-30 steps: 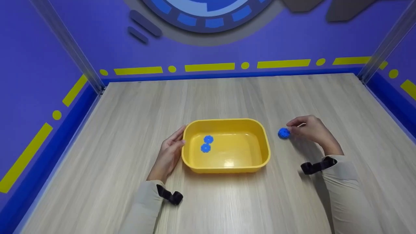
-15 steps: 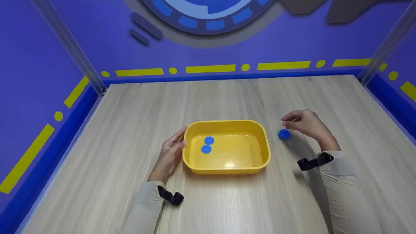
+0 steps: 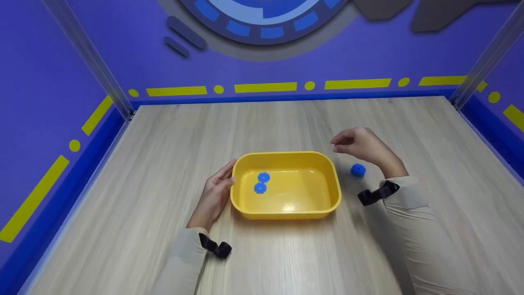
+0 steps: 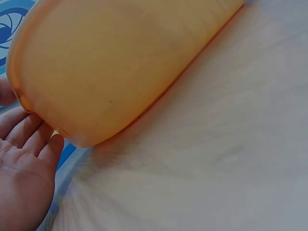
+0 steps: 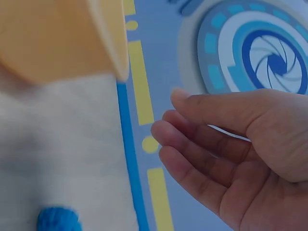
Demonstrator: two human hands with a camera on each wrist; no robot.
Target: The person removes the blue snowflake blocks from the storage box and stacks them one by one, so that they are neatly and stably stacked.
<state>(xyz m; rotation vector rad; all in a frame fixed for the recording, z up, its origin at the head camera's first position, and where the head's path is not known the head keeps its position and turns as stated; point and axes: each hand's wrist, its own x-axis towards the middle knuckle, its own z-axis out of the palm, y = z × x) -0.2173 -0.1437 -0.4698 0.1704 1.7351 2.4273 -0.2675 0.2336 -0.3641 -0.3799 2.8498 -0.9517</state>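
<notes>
My left hand [image 3: 211,196] grips the left end of a yellow plastic tub [image 3: 286,215], thumb at the rim and fingers along the outer wall. In the left wrist view, several fingers [image 4: 29,130] lie against the tub's side [image 4: 110,72]. Two flat blue notched discs, one farther back [image 3: 263,177] and one nearer [image 3: 260,188], lie on the tub's floor. My right hand [image 3: 360,143] hovers beyond the tub's back right corner, fingers loosely bent. Nothing shows between its fingers in the right wrist view. A bumpy blue ball [image 3: 358,170] rests on the table right of the tub.
The pale wood table [image 3: 172,164] is enclosed by blue-purple panels [image 3: 262,67] at the back and sides. Black straps with small cameras sit on the left wrist [image 3: 215,246] and right wrist [image 3: 378,193].
My right hand has let go of the blue ball, risen and moved left toward the tub's back right corner. The ball stays on the table. My left hand keeps its hold on the tub.
</notes>
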